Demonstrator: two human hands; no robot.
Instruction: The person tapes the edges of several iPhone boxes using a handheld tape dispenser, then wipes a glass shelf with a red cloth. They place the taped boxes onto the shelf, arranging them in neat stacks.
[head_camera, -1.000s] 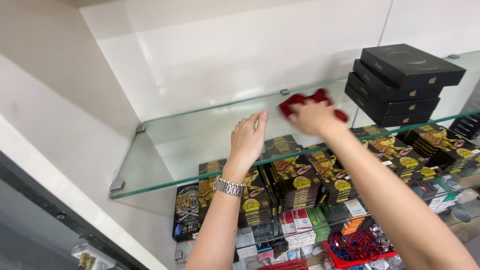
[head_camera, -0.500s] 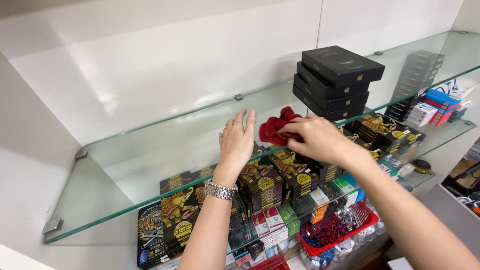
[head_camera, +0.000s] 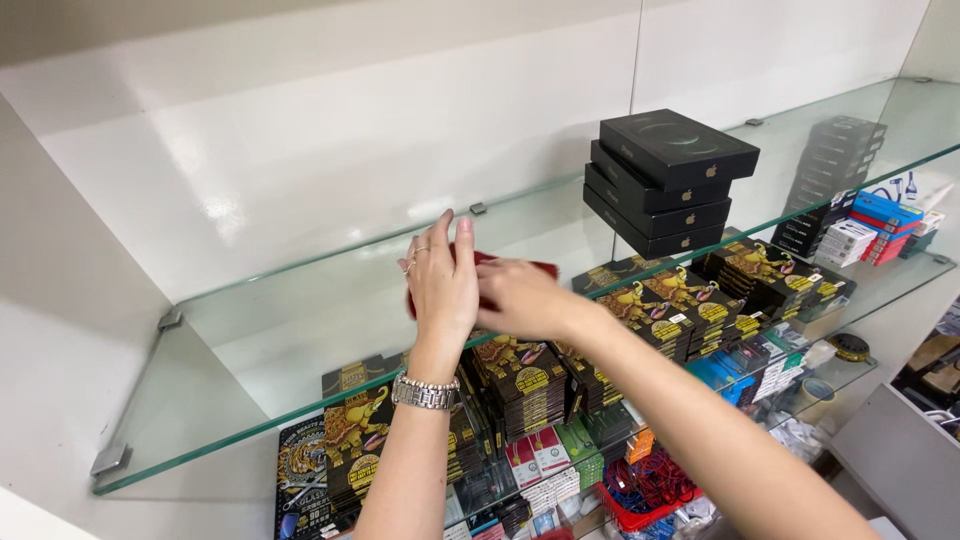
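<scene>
A red cloth (head_camera: 540, 270) lies on the glass shelf (head_camera: 300, 330), mostly hidden behind my hands. My right hand (head_camera: 520, 298) presses flat on the cloth. My left hand (head_camera: 440, 285), with rings and a silver wristwatch (head_camera: 425, 392), stands upright on the shelf, fingers together, its palm against the cloth's left side. A stack of black flat boxes (head_camera: 668, 180) rests on the same shelf to the right of my hands.
Beneath the glass, a lower shelf holds rows of black-and-gold packs (head_camera: 520, 375), small coloured boxes (head_camera: 875, 225) and a red basket of cables (head_camera: 640, 490). A white back wall (head_camera: 300, 160) closes the shelf. Metal brackets (head_camera: 110, 460) hold the glass at the left.
My right hand has slid the red cloth leftward along the glass, from beside the black boxes to against my left hand. The view has shifted right.
</scene>
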